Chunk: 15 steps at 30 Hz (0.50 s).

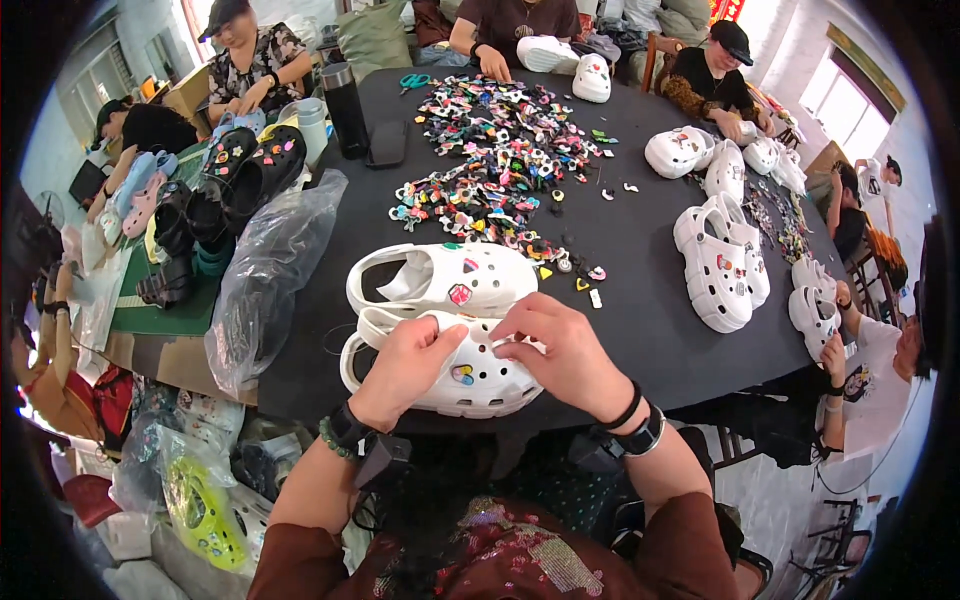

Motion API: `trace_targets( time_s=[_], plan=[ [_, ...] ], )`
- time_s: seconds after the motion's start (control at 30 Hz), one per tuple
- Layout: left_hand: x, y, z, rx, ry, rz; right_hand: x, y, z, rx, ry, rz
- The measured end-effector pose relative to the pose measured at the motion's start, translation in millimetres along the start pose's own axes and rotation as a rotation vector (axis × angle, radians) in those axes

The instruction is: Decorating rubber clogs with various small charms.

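A white clog [490, 392] with round holes lies in front of me, its toe to the right. My left hand [403, 368] is closed on its upper near the strap, thumb on top. My right hand [562, 352] is closed in a pinch over the toe holes; whatever its fingertips hold is hidden. A blue-and-yellow charm [463, 374] sits on the side of this clog. Just beyond it lies a second white clog [505, 270], with a red charm [459, 294] and a few others on its upper.
A heap of colourful charms [505, 150] spreads over the dark table [620, 375]. Decorated white clogs [715, 270] stand at right. Clear plastic [275, 280], dark clogs [265, 170], a black bottle [345, 110] and a phone [387, 143] are at left. Several people work around the table.
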<state>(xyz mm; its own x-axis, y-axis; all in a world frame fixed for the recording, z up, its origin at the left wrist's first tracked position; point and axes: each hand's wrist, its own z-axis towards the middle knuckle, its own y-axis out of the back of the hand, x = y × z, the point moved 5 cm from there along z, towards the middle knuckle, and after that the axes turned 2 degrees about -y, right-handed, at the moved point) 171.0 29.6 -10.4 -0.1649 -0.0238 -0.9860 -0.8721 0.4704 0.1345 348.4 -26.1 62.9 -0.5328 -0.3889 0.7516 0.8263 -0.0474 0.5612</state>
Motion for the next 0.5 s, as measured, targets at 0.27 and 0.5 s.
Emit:
trace_targets(
  time_s=[0.27,0.5],
  plan=[
    [-3,-2,-2,0.006,0.003,-0.090,1,-18,2,0.073,-0.076,-0.192],
    [-7,0,-4,-0.022,-0.057,0.134,-7,-24,20,0.224,-0.199,-0.299]
  ],
)
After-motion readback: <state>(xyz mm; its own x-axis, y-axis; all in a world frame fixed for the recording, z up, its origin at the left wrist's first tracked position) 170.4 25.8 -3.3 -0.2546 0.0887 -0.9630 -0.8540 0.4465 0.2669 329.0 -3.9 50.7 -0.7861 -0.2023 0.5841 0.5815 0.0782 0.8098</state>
